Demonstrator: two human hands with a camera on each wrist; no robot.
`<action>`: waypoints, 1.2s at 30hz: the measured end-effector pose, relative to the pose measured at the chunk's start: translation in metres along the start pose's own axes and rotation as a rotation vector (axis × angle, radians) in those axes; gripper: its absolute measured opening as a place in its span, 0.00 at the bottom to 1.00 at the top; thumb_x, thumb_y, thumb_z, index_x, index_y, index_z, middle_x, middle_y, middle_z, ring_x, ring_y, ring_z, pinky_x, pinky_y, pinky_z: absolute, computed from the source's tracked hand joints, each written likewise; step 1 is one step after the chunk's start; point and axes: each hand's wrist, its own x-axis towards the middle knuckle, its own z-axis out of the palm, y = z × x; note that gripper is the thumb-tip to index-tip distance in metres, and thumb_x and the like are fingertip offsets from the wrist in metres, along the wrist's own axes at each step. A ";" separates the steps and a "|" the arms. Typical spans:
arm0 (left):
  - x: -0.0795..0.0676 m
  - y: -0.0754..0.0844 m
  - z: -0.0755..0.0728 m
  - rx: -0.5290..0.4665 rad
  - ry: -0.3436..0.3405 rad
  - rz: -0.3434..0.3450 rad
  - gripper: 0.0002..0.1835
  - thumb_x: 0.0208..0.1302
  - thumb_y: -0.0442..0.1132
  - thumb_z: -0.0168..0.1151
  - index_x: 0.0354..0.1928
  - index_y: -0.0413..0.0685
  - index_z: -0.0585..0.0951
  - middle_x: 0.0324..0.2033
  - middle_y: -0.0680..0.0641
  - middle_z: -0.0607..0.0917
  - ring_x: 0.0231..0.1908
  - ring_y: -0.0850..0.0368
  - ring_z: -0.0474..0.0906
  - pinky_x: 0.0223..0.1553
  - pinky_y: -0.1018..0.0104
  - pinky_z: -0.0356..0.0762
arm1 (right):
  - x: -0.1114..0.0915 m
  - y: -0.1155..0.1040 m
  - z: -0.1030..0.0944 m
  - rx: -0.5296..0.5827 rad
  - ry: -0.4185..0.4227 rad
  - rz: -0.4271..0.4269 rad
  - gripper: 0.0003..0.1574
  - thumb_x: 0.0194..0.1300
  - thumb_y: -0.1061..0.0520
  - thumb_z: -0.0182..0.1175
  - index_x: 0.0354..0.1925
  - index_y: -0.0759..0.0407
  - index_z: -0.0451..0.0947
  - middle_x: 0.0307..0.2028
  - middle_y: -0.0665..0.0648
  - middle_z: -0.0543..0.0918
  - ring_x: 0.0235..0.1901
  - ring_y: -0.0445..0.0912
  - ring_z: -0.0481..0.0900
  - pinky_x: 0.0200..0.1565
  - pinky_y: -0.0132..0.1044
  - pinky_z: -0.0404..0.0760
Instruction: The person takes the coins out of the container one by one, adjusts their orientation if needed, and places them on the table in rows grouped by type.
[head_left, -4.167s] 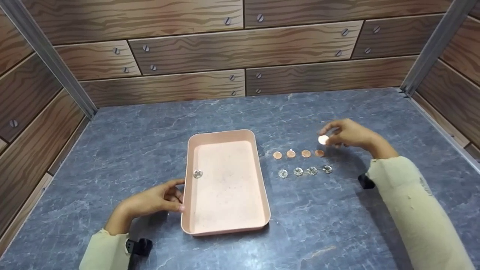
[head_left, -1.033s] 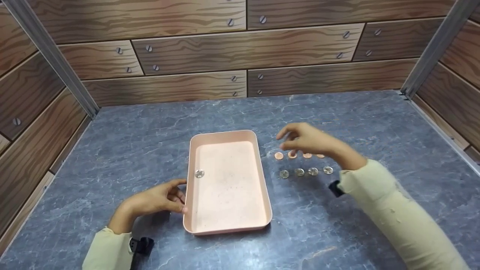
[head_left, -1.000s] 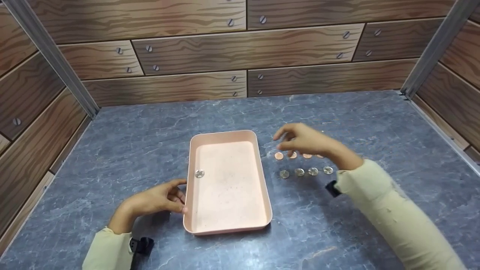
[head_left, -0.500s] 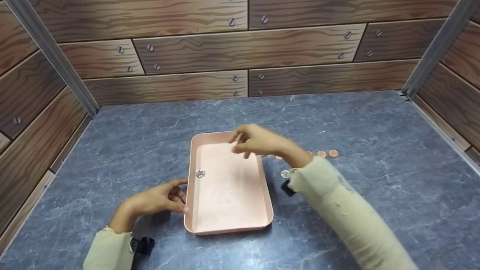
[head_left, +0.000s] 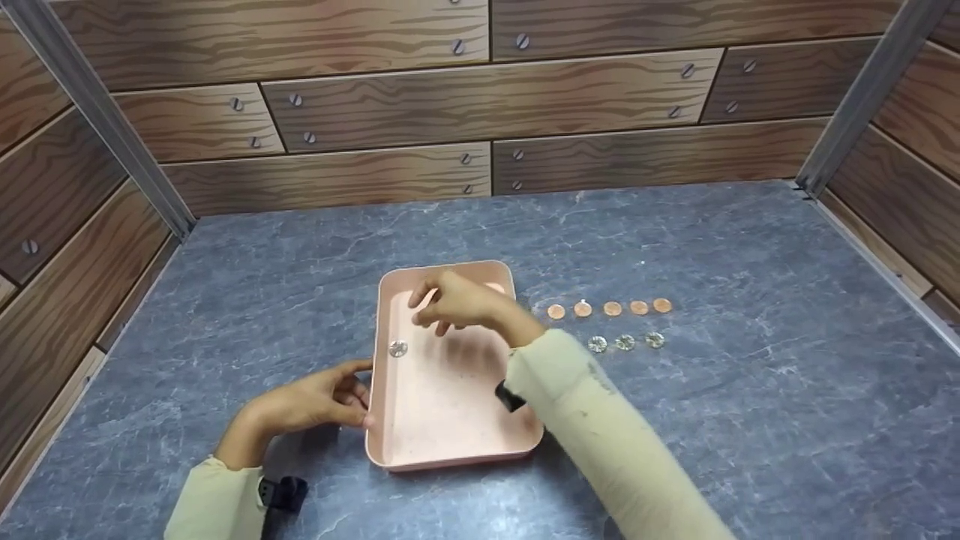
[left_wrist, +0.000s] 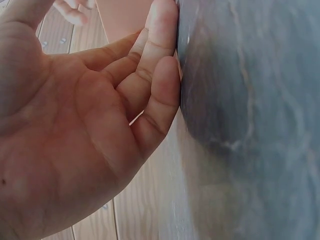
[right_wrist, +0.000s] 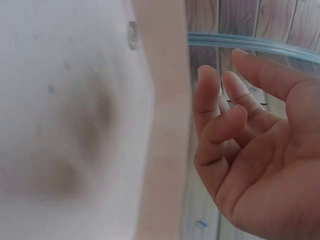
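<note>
A pink rectangular tray [head_left: 450,435] stands in the middle of the table. Inside, near its left wall, lies a small silvery disc with a spoke-like pattern [head_left: 398,349]; its ridged edge shows in the right wrist view [right_wrist: 132,35]. My left hand [head_left: 307,397] rests at the tray's left side, thumb tip and index fingertip against the wall, lower fingers touching the table in the left wrist view. Above the tray's upper part hovers my right hand [head_left: 457,304], fingers loosely bent around nothing, up and to the right of the disc.
Right of the tray, several copper-coloured discs [head_left: 613,308] form a row. Below them runs a row of silvery discs [head_left: 625,343], its left end hidden by my right sleeve [head_left: 592,397]. Wood-patterned panels [head_left: 375,112] wall the grey marbled table [head_left: 787,300].
The disc my right hand pinched about four seconds ago is out of its fingers, and a copper disc has joined the row's right end. That hand has moved left over the tray. Left hand unchanged.
</note>
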 end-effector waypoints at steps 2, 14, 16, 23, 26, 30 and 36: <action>0.000 0.000 0.000 0.004 0.000 0.004 0.52 0.56 0.37 0.70 0.71 0.25 0.46 0.41 0.44 0.78 0.38 0.60 0.78 0.42 0.73 0.78 | 0.005 0.003 0.007 0.013 0.007 0.019 0.18 0.64 0.58 0.62 0.51 0.62 0.77 0.42 0.61 0.86 0.24 0.41 0.80 0.24 0.28 0.70; 0.000 0.001 0.001 0.002 0.004 0.001 0.52 0.56 0.37 0.70 0.71 0.25 0.46 0.41 0.43 0.78 0.39 0.60 0.78 0.42 0.72 0.78 | 0.026 0.015 0.037 0.063 0.028 0.052 0.15 0.60 0.62 0.63 0.46 0.62 0.77 0.24 0.52 0.77 0.17 0.41 0.73 0.20 0.32 0.71; 0.000 0.001 0.002 -0.002 0.000 0.012 0.51 0.56 0.36 0.70 0.71 0.24 0.46 0.41 0.42 0.78 0.39 0.61 0.78 0.42 0.73 0.78 | 0.028 0.018 0.039 0.042 0.030 0.065 0.14 0.59 0.62 0.64 0.45 0.61 0.78 0.23 0.50 0.76 0.16 0.40 0.73 0.19 0.32 0.70; 0.000 0.002 0.002 -0.020 -0.009 0.023 0.51 0.57 0.35 0.69 0.70 0.24 0.45 0.41 0.43 0.78 0.38 0.61 0.77 0.42 0.73 0.78 | 0.031 0.022 0.043 -0.034 0.053 0.070 0.12 0.57 0.58 0.67 0.40 0.58 0.79 0.21 0.49 0.76 0.17 0.40 0.72 0.19 0.32 0.70; 0.000 0.001 0.001 -0.017 -0.009 0.019 0.52 0.56 0.36 0.70 0.71 0.24 0.45 0.41 0.43 0.78 0.39 0.61 0.78 0.42 0.73 0.78 | 0.032 0.023 0.044 -0.042 0.047 0.064 0.10 0.57 0.59 0.67 0.39 0.59 0.79 0.21 0.48 0.75 0.17 0.40 0.71 0.18 0.31 0.69; 0.000 0.000 0.001 -0.009 -0.007 0.013 0.53 0.56 0.37 0.70 0.71 0.24 0.44 0.41 0.43 0.78 0.39 0.60 0.78 0.42 0.73 0.78 | 0.033 0.023 0.046 -0.066 0.036 0.070 0.09 0.58 0.61 0.65 0.39 0.59 0.80 0.22 0.48 0.75 0.18 0.39 0.71 0.19 0.31 0.69; 0.000 0.000 0.001 -0.005 -0.004 0.004 0.52 0.56 0.37 0.70 0.71 0.25 0.45 0.41 0.43 0.78 0.39 0.60 0.77 0.42 0.73 0.78 | 0.031 0.022 0.047 -0.167 0.047 0.048 0.09 0.56 0.59 0.66 0.38 0.56 0.81 0.22 0.46 0.74 0.18 0.39 0.69 0.21 0.30 0.69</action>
